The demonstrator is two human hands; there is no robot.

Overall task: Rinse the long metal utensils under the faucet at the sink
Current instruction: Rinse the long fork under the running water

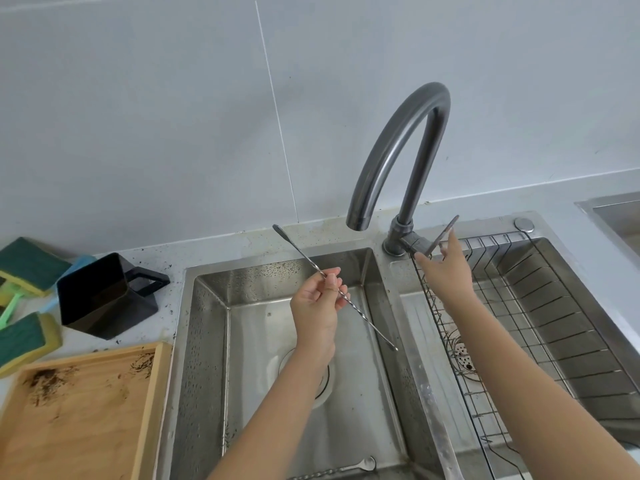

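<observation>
My left hand [317, 301] grips a long twisted metal spoon [370, 325] at its middle, held slanted over the left sink basin [207, 341], its flat end up left and its tip down right. My right hand [446, 270] reaches to the faucet lever [443, 233], fingers touching it. The curved grey faucet [398, 143] arches over the basin with its spout to the left; no water is visible. A second long metal spoon [346, 468] lies on the basin floor at the near edge.
A wire rack [519, 323] sits in the right basin. On the counter to the left stand a black square jug [104, 299], several green-and-yellow sponges [27, 265] and a stained wooden tray [79, 410]. Dark specks dot the counter and sink rim.
</observation>
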